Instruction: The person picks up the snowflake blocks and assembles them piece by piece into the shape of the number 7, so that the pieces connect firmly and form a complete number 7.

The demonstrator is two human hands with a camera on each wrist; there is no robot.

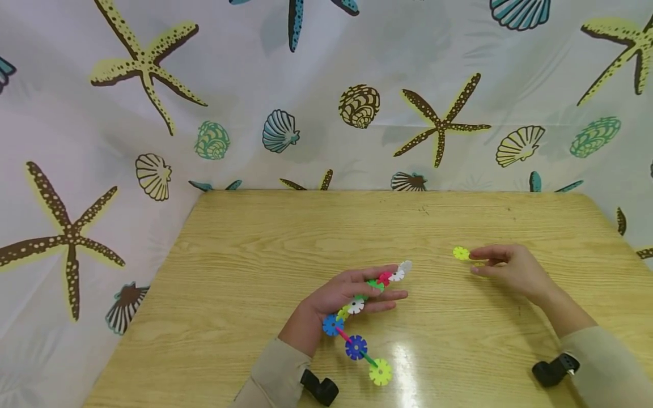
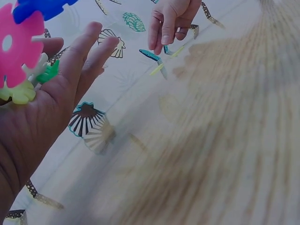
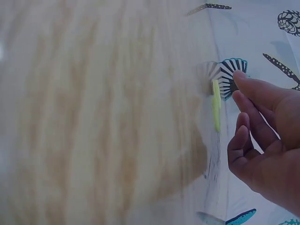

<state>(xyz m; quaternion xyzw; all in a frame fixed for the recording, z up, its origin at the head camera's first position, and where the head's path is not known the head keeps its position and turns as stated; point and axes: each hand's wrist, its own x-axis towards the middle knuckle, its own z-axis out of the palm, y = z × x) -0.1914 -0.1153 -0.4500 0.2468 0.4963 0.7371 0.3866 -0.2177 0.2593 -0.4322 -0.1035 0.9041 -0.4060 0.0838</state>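
My left hand holds a chain of interlocking plastic discs between thumb and palm, with the other fingers stretched out. Notched discs in white, pink, green, yellow and blue make up the chain, which bends back toward me to a yellow-green end disc. In the left wrist view, a pink disc hides the thumb. My right hand hovers over the right side of the table, fingers loosely bent. A loose yellow disc lies by its fingertips, and a second is partly hidden beneath them. The right wrist view shows yellow discs edge-on, apart from the fingers.
The wooden table extends to a white cloth printed with starfish and shells, hanging at the back and sides. A black wrist camera is strapped at the left sleeve, another black camera at the right.
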